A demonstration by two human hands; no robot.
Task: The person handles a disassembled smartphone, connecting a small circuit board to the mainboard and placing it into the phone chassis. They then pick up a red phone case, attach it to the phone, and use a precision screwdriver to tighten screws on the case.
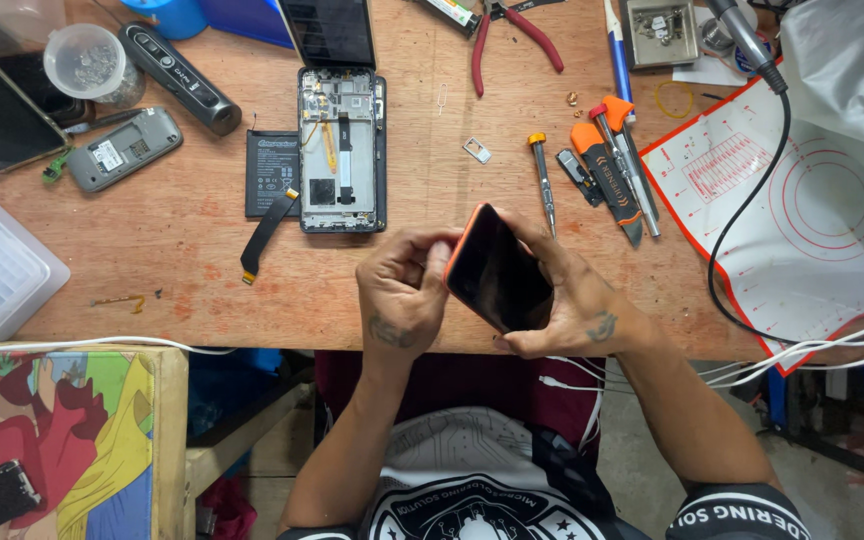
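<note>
Orange phone (497,270) (one), two hands, left hand (402,295), right hand (572,300)

Your wooden desk (172,230), an opened phone (342,150) and its battery (272,172) upon it, red pliers (507,40), a screwdriver (542,180), orange pry tools (607,165), a white work mat (802,220) at your right.

You are seated at a worn, reddish-brown wooden workbench (172,230) whose scuffed top fills most of the view under even, soft light. Below its front edge to your left stands a pale wooden box (167,440) covered with a bright cartoon-patterned cloth (62,430). To your right, grey concrete floor (652,460) shows under the bench.
</note>
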